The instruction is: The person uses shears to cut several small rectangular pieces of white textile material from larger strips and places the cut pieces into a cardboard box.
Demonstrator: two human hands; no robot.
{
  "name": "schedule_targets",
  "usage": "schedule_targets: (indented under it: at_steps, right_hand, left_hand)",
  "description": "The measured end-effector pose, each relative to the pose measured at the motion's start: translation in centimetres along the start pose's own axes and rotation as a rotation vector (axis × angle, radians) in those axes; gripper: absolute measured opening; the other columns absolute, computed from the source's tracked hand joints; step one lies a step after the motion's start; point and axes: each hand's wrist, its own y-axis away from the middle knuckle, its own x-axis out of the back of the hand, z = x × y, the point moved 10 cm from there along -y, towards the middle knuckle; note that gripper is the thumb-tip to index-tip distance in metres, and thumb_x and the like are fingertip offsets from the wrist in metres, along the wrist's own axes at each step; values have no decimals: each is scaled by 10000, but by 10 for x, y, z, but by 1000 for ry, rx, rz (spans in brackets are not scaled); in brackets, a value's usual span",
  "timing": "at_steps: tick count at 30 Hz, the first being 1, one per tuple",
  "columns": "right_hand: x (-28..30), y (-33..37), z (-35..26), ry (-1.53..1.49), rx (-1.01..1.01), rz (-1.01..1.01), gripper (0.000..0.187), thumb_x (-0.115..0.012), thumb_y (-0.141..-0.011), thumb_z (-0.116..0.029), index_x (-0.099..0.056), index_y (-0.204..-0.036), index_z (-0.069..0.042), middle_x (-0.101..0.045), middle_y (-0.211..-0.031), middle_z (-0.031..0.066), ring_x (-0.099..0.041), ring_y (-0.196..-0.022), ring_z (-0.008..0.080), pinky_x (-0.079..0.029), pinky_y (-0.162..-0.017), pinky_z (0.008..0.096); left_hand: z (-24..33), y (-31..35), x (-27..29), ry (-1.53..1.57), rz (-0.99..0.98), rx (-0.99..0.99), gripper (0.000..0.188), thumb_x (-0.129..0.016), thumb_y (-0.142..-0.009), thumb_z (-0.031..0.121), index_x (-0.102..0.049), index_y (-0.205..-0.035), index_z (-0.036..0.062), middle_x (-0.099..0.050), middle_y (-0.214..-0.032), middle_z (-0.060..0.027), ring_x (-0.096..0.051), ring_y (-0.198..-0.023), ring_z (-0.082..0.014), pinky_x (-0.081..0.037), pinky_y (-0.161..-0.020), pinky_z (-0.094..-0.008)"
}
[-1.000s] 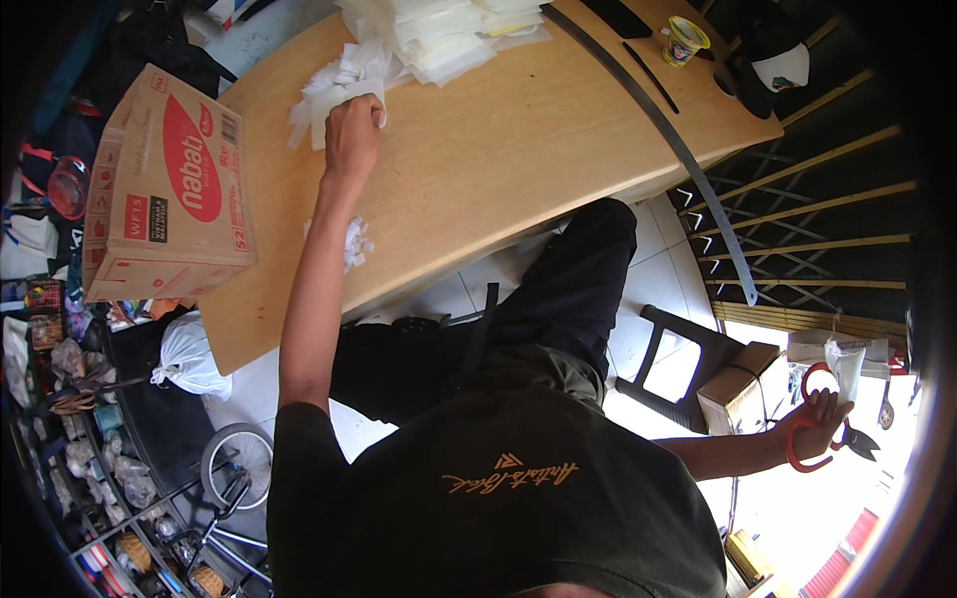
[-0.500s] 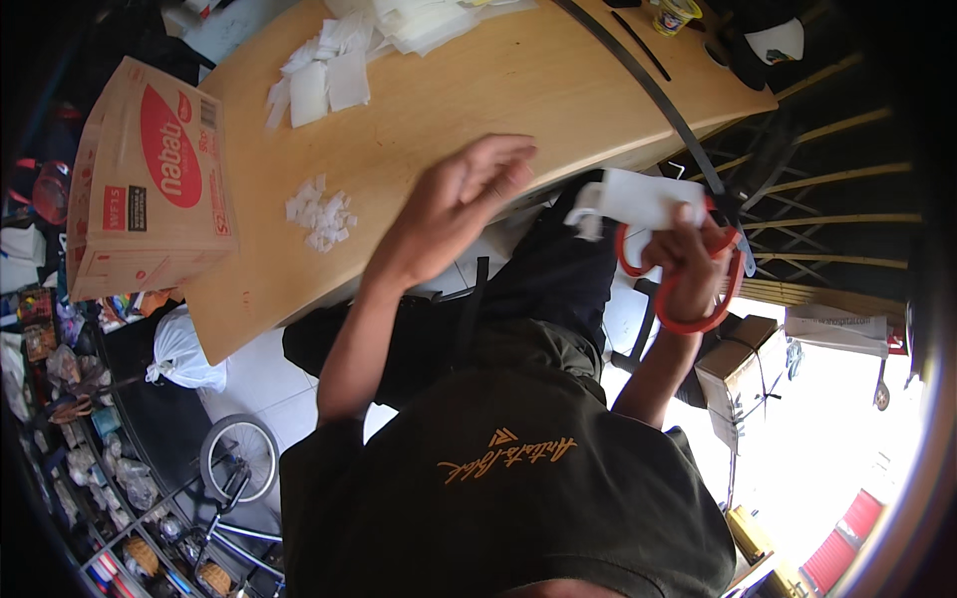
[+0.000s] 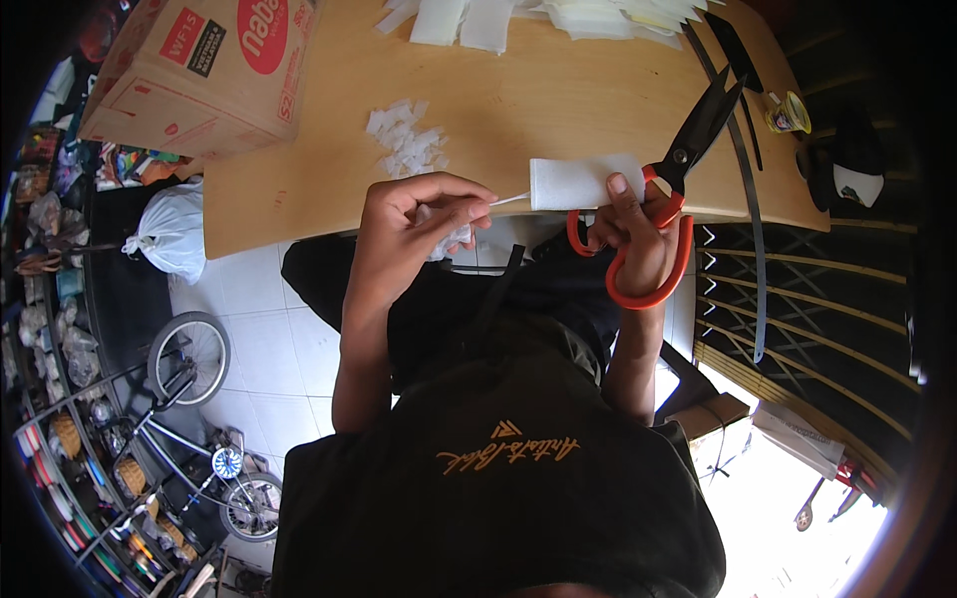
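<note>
My right hand has red-handled scissors hooked on its fingers, with the dark blades pointing away from me. Its thumb also presses on a flat white rectangular piece, which looks like cloth. Left of that piece, my left hand is closed, pinching the end of a thin white strip that runs to the piece's left edge. Some crumpled white material shows under the left fingers. Just beyond the left hand, a small heap of white scraps lies on the wooden table.
Many white rectangular pieces lie at the table's far side. A cardboard box stands at the left. A yellow cup and a dark cap are at the right. A white bag and a bicycle are on the left floor.
My left hand has closed on the thin strip by the white piece. The right hand has moved slightly left and lower, and the white piece now lies level. The view has shifted.
</note>
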Motion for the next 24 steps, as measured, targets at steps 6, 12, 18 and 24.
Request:
schedule_targets:
  at_steps: [6,12,18,24]
  right_hand:
    - [-9,-4,2,43,-19,-26,222,-660,-927,-186,-599,-833,6,-442,-558,-5,-389,-473,78,-375,-459,259]
    - [-12,-7,5,22,-7,-84,201,-653,-928,-153,-576,-819,-4,-452,-583,-7,-386,-486,78,-377,-455,264]
    - [2,-4,6,-53,2,11,208,-655,-927,-148,-544,-802,-25,-467,-589,5,-392,-487,85,-369,-451,265]
    - [11,-10,-8,68,122,143,255,-691,-909,-197,-543,-782,-31,-460,-542,14,-426,-470,99,-372,-470,259]
  left_hand:
    - [6,3,7,-182,24,-17,105,-651,-921,44,-666,-947,-57,-673,-803,-87,-637,-723,-120,-486,-617,-239]
    - [14,-9,2,190,93,-130,133,-579,-983,120,-590,-991,-12,-660,-974,-128,-661,-945,-195,-495,-851,-332]
    - [37,-20,16,-379,162,-286,138,-622,-956,142,-604,-993,10,-679,-918,-102,-662,-866,-205,-486,-821,-347]
    - [78,-53,12,-877,485,-505,280,-616,-964,243,-653,-867,-17,-662,-878,-126,-642,-742,-238,-479,-672,-337]
